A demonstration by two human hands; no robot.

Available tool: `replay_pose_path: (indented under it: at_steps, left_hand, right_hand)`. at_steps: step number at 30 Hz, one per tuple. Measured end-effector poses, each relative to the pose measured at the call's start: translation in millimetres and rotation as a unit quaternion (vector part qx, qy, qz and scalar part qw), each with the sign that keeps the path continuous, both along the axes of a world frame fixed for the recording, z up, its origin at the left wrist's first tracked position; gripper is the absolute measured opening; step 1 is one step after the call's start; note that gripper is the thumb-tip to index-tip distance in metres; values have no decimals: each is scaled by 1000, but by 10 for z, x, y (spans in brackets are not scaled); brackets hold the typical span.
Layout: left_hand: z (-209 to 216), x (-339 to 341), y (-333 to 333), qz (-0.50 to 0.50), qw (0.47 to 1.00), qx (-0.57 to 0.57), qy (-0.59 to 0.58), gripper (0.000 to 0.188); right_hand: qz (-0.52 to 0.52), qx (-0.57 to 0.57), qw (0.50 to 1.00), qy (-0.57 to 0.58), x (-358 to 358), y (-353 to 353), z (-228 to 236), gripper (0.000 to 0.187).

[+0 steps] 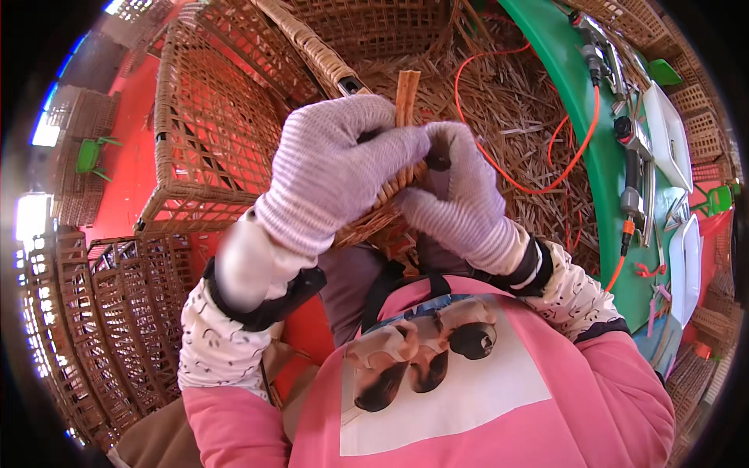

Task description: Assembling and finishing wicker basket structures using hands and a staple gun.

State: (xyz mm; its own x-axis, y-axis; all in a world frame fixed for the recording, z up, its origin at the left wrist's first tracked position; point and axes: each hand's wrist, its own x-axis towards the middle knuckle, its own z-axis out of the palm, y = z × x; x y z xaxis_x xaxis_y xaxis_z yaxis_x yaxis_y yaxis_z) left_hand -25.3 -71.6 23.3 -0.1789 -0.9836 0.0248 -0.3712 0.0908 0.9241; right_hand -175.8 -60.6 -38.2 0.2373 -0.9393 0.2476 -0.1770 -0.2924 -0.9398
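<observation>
A flat, grooved brown strip (406, 93) pokes up toward twelve o'clock, pinched by the gloved left hand (335, 168); the gloved right hand (464, 199) curls just beside it, its grip hidden. Both cover much of the woven wicker (367, 225) below. A brown open-weave basket (211, 129) shows at ten o'clock; at three, a white tray's (686, 265) contents are unclear.

Pretty bright, with gaps (31, 222) on the left totally blown out, gloves (331, 175) decently sharp but a blurry pale patch over the left wrist (246, 265), and the fisheye bends the green table (546, 23) near the dark rim
</observation>
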Motion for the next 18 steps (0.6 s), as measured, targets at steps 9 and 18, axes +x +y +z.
replay_pose_path:
  at_steps: [9,18]
  left_hand:
    - [119,-15,79,35,998,24,37,21]
    - [150,11,195,-13,991,-102,-90,16]
  right_hand:
    - [41,14,998,-40,-166,-25,-125,43]
    - [155,-37,975,-157,-24,-179,71,10]
